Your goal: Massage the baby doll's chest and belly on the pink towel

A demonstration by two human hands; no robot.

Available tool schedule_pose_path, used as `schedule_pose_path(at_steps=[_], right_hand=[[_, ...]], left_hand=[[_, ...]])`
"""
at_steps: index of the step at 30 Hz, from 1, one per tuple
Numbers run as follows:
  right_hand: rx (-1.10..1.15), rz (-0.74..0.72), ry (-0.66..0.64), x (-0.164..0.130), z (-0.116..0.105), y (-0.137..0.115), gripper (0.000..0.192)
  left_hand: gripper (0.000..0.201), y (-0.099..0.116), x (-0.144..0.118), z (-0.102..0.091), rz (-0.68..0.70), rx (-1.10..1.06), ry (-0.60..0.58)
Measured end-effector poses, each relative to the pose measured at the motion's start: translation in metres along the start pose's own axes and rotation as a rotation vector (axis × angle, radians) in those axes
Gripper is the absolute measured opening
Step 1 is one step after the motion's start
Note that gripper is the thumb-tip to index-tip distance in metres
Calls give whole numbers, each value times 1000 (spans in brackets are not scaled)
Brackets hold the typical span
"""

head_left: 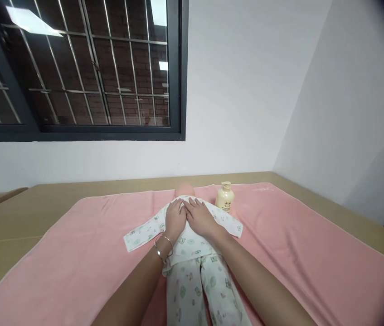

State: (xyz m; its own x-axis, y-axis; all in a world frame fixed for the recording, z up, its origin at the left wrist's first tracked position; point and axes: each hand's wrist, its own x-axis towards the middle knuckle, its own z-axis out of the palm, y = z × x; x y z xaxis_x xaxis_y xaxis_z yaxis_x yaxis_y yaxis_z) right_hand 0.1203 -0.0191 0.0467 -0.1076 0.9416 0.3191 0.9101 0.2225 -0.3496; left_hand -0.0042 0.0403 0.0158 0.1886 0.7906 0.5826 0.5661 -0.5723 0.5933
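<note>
Nearest were the white pants (183,294) of a doll (192,253), with little pictures on them. The doll lay on a pink blanket (93,253), around the middle, its head toward the far edge of the counter (76,189). Next came a shiny bracelet (163,249) on the left wrist. The left hand (175,217) and right hand (200,218) rested side by side on the doll's shirt (187,244). Their fingers were flat, pointing away, and held nothing. This looked like the touching or patting step; the next move seemed to need soft, flat hands. I couldn't tell how hard they pressed. The sleeves (142,234) stuck out sideways. Farther off were the round head (184,189) and a yellow pump bottle (225,198), just beside one sleeve, near the far edge.
</note>
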Motion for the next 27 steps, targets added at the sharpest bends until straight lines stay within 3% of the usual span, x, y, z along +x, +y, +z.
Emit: schedule_pose_path(at_steps=[11,18,27], right_hand=[[84,8,56,0,9,10,52],[134,155,93,6,12,30,53],[62,148,103,4,13,29,52]], left_hand=[[39,0,0,2,-2,20,-31],[39,6,-4,1,14,148,-41],[45,4,-7,6,-95,303,-28]])
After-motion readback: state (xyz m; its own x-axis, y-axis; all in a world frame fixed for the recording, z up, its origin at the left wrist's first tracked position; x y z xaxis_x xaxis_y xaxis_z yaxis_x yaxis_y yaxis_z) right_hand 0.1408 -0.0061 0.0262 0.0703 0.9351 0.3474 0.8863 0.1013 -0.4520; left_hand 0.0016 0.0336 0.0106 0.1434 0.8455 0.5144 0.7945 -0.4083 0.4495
